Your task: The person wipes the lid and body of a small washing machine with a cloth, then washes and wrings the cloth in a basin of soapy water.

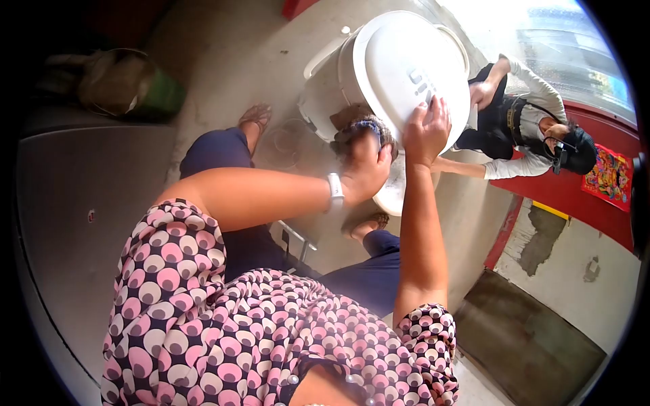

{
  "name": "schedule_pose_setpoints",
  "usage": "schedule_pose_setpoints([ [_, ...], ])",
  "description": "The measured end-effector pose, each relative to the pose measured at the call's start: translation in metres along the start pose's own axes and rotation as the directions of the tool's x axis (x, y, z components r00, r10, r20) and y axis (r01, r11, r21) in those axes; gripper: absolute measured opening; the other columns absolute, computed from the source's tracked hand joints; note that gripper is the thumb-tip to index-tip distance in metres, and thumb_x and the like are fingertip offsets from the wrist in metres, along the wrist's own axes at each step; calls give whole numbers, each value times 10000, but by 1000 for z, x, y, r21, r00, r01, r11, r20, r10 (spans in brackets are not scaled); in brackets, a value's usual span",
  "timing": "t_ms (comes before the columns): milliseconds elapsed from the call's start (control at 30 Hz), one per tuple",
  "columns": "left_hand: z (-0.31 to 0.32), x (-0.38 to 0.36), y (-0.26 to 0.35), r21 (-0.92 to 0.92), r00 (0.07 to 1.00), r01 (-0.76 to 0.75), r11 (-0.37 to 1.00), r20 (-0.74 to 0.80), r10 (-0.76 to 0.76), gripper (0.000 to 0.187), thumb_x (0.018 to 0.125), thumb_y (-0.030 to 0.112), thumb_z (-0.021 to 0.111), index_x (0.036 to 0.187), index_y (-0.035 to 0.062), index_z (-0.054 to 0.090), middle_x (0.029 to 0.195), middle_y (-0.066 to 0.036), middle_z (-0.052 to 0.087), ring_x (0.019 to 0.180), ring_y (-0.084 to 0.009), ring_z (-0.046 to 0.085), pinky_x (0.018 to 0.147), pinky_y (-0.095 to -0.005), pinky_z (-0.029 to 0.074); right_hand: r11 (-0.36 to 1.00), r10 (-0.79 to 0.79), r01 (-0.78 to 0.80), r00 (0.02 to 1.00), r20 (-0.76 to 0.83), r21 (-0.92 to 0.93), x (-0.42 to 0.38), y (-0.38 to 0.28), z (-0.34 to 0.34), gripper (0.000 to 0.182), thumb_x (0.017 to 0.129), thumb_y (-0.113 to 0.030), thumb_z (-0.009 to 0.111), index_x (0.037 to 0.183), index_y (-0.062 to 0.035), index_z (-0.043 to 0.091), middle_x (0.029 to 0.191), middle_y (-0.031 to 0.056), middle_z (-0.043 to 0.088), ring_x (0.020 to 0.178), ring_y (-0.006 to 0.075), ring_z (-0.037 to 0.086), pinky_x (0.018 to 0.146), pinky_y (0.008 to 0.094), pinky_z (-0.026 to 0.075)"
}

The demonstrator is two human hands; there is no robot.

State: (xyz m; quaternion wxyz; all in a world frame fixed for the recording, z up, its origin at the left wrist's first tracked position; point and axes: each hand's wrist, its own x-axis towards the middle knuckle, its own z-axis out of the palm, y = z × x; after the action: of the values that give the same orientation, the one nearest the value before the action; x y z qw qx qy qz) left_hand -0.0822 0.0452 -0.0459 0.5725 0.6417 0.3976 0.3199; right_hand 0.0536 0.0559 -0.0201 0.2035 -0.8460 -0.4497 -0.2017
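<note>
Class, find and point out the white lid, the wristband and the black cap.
White lid (pixel 412 71): head view, middle of its face.
Wristband (pixel 335 192): head view, its outer surface.
Black cap (pixel 583 150): head view, middle of its side.

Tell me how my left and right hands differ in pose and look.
The left hand curls around a dark bundle, while the right hand lies on the white lid. The left wrist wears a white band; the right wrist looks bare. Both reach forward from patterned sleeves.
</note>
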Motion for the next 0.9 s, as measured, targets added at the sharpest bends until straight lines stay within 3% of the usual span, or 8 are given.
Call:
schedule_pose_setpoints([
  [33,-4,-1,3,-6,1000,-8,1000,-2,8,244,849,178,557,931,-47,511,865,-246,550,837,-399,529,751,-450,407,1000,-6,5,1000,-8,-3,-1,1,-4,378,838,-167,498,1152,35,562,1195,206,553,1150,311,495,1003,379,350],
  [100,-12,-1,11,-216,995,99,971,36,-93,310,854,197,537,1036,-52,503,946,-245,582,897,-380,553,806,-412,428,584,428,-410,889,163,701,-9,-3,-24,293,846,-61,523,1111,51,582,1097,168,607,1030,226,573,895,301,439],
  [167,-20,2,15,-280,992,121,952,75,-104,370,868,223,513,1127,-40,484,982,-218,600,930,-332,578,835,-386,435,491,449,-305,891,63,816,-17,-13,-47,253,857,-5,532,1095,65,583,1038,133,623,951,161,590,816,243,465],
  [400,-62,25,43,-370,924,-92,924,313,218,345,884,266,488,1069,-25,503,918,-190,603,855,-316,594,781,-373,452,-147,208,-631,733,647,762,-56,-60,-101,470,866,-190,566,1265,20,437,1174,133,540,1076,206,526,917,307,421],
  [600,-65,60,74,-411,798,-387,826,300,523,277,909,247,475,836,-8,556,679,-157,571,629,-307,555,611,-364,438,26,421,-555,761,495,831,-12,-55,-111,285,871,-43,537,1146,31,524,1035,88,589,918,162,579,830,285,472],
  [733,-69,91,83,-455,986,-7,891,145,82,296,921,248,465,752,34,580,537,-10,505,502,-106,470,508,-284,414,247,446,-362,866,226,899,29,-42,-133,318,885,-70,544,1178,51,509,1056,134,599,940,201,590,840,320,476],
  [833,-70,114,67,-273,967,-165,948,-236,100,194,862,126,539,1036,39,530,805,-69,552,718,-147,509,679,-270,442,719,247,-259,963,111,644,41,-34,-126,321,891,-87,552,1173,61,514,1045,128,605,906,179,594,833,316,473],
  [900,-73,124,61,-17,923,-170,985,-354,153,318,804,33,563,1109,29,471,1020,-128,520,898,-198,501,813,-313,429,921,40,-151,953,299,358,43,-24,-105,354,865,-122,589,1178,34,538,1092,200,603,1012,277,579,877,368,450],
])
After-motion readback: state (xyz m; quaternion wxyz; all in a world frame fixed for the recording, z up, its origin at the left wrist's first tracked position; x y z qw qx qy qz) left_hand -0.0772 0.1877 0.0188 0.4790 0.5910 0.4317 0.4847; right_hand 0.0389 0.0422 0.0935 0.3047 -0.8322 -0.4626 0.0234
